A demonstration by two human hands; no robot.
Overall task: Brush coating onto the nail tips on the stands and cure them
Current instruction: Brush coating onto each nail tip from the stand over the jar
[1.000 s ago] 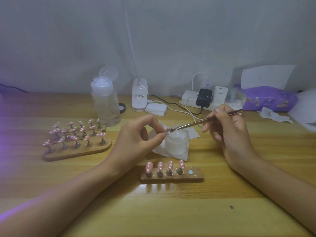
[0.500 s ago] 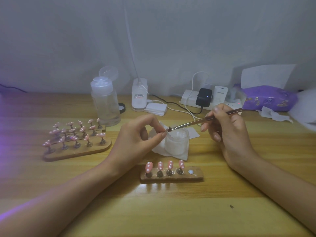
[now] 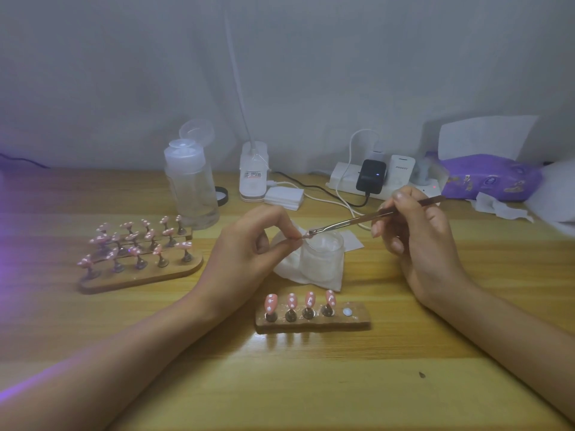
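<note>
Nail tips [image 3: 292,301], pink, white-dotted — on two stands, one in hand. Large stand [image 3: 140,283], far left: three rows, well apart from both hands. Left hand [image 3: 249,253]: thumb and forefinger pinch the loose tip [image 3: 304,236] over the jar [image 3: 325,259], at its left rim. Right hand [image 3: 420,244]: grips the brush [image 3: 357,219] pen-fashion. Small stand [image 3: 357,321], front centre: four tips upright, rightmost seat bare. Jar: open, on tissue [image 3: 298,275]. Brush: long axis slopes down-left from right hand to left — bristles meet the loose tip; strokes likely run along that line.
</note>
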